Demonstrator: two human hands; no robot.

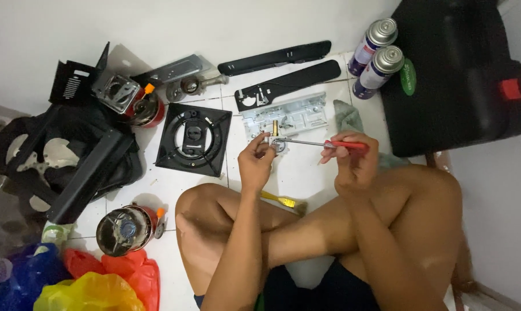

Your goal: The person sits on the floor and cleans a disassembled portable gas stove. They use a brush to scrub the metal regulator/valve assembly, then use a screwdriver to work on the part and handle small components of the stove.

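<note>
Black carrying case (pixel 456 75) fills the far right corner, two gas canisters (pixel 375 55) just beside it. Left of centre lies a square black burner plate (pixel 194 139); a grey metal bracket (pixel 286 115) lies far of the hands. Bare white floor tiles (pixel 306 167) stay open beneath. The right hand (pixel 352 158) clamps a red-handled screwdriver (pixel 329 144), tip meeting a small metal part (pixel 274 144) pinched by the left hand (pixel 256 161). A yellow brush (pixel 283 201) lies near the knees.

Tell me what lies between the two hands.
In the head view, the screwdriver's thin metal shaft spans from the right hand to the small metal part in the left hand.
</note>
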